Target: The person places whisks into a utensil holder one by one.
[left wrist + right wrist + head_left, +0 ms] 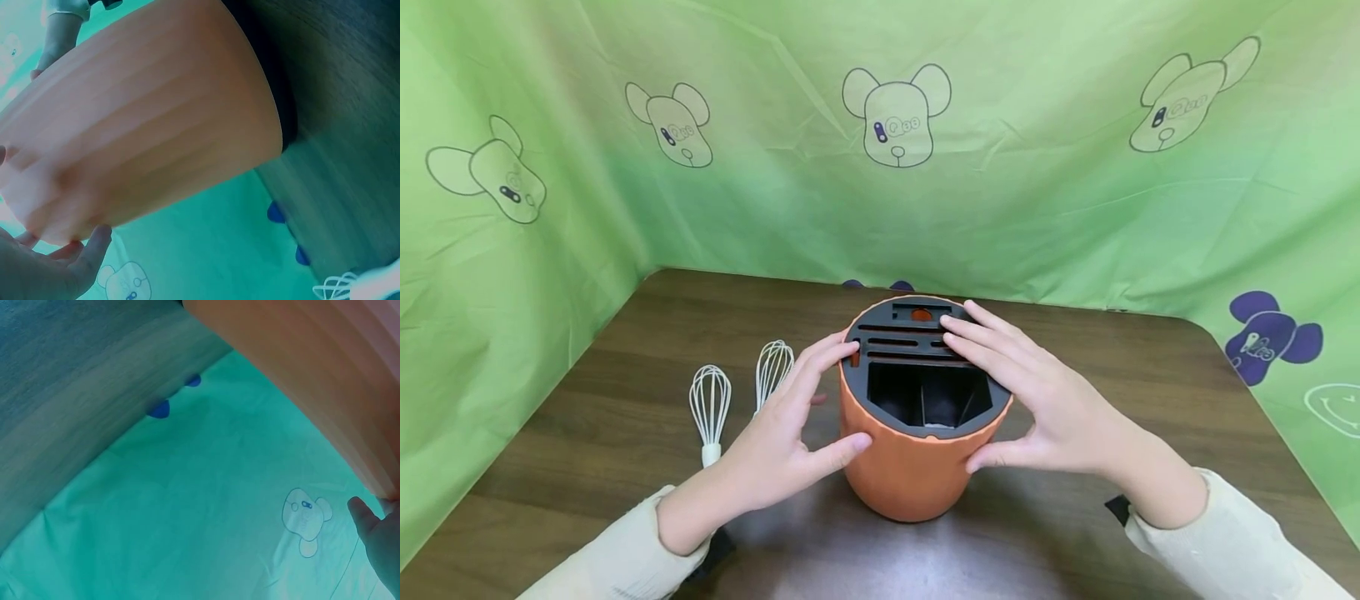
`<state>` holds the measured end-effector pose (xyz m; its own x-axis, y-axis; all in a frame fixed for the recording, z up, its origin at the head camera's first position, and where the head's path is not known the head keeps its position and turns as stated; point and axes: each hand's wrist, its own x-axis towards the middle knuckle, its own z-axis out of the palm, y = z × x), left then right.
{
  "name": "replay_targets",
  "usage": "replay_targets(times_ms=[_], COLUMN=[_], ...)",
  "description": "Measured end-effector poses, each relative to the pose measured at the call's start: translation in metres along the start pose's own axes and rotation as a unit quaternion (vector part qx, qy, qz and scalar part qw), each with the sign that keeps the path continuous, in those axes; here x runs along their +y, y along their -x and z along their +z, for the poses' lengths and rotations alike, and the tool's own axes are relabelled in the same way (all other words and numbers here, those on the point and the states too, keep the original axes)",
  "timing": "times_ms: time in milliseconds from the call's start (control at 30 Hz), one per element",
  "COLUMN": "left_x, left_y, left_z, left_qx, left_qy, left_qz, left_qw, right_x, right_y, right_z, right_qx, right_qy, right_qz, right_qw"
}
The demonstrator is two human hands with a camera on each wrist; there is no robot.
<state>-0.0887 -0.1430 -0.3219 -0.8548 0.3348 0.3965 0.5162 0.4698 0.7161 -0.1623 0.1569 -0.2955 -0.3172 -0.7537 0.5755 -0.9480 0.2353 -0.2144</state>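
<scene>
An orange utensil holder with a ribbed outer wall stands upright on the table, and both hands hold it. Set in its top is a black slotted insert with narrow slots and a larger opening divided into compartments. My left hand grips the left rim, fingers at the edge and thumb on the front wall. On the other side, my right hand lays its fingers over the insert's right part, with its thumb low against the wall. In the left wrist view the holder's wall shows large, with a black base.
Two white whisks lie left of the holder, their handles partly hidden by the left arm. The brown wooden table ends at a green printed cloth at the back and sides.
</scene>
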Motion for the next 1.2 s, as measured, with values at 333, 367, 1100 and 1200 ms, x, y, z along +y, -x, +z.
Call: replay_targets(times_ms=[333,367,1100,1200], left_x=[-0.002,-0.003,-0.028,-0.032], left_y=[0.002,0.002,0.008,0.010], left_z=[-0.012,-0.013,-0.033,-0.034], left_qx=[0.032,0.035,0.082,0.081], left_qy=[-0.045,-0.048,-0.132,-0.148], left_qz=[0.016,0.017,-0.036,-0.049], left_qw=[0.9984,0.9981,0.9872,0.9845], right_x=[0.001,0.001,0.002,0.002], right_y=[-0.001,-0.001,-0.002,-0.002], right_z=[0.002,0.002,0.004,0.005], right_qx=[0.011,0.011,0.019,0.024], right_qy=[-0.001,-0.001,-0.001,0.000], right_qz=[-0.016,-0.016,-0.022,-0.028], right_qw=[1.000,1.000,1.000,0.999])
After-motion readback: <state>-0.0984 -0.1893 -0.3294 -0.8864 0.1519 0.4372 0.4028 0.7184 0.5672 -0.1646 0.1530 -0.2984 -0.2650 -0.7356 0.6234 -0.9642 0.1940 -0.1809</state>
